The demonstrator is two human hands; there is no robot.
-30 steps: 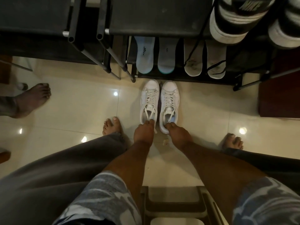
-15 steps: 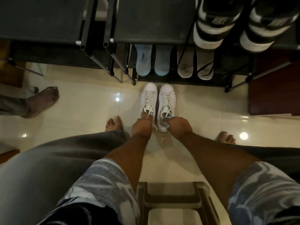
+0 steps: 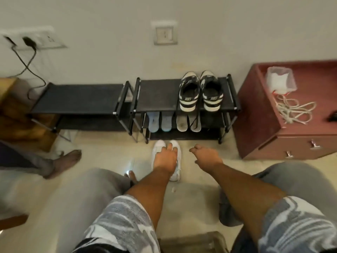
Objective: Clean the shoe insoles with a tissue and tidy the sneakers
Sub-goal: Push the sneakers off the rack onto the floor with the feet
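Observation:
A pair of white sneakers (image 3: 159, 148) stands side by side on the floor, toes toward the black shoe rack (image 3: 160, 96). My left hand (image 3: 165, 159) lies on top of the pair, fingers stretched forward, covering most of both shoes. My right hand (image 3: 206, 156) hovers to the right of the sneakers, apart from them, fingers loosely curled with nothing in it. On the rack's lower shelf lie two bluish-white insoles (image 3: 153, 123) and two beige insoles (image 3: 182, 123). A small tissue scrap (image 3: 173, 189) lies on the floor behind the sneakers.
Black-and-white sneakers (image 3: 188, 95) sit on the rack's top shelf. A second black rack (image 3: 78, 99) stands to the left. At right, a red-brown cabinet (image 3: 255, 115) holds a plastic container (image 3: 280, 79) and white cord (image 3: 291, 110). Another person's foot (image 3: 63, 161) rests at left. A stool (image 3: 193, 241) is below me.
My head has lifted, so the wall and cabinet top come into view. My left hand slid from the heel onto the sneakers. My right hand left the right sneaker and moved rightward.

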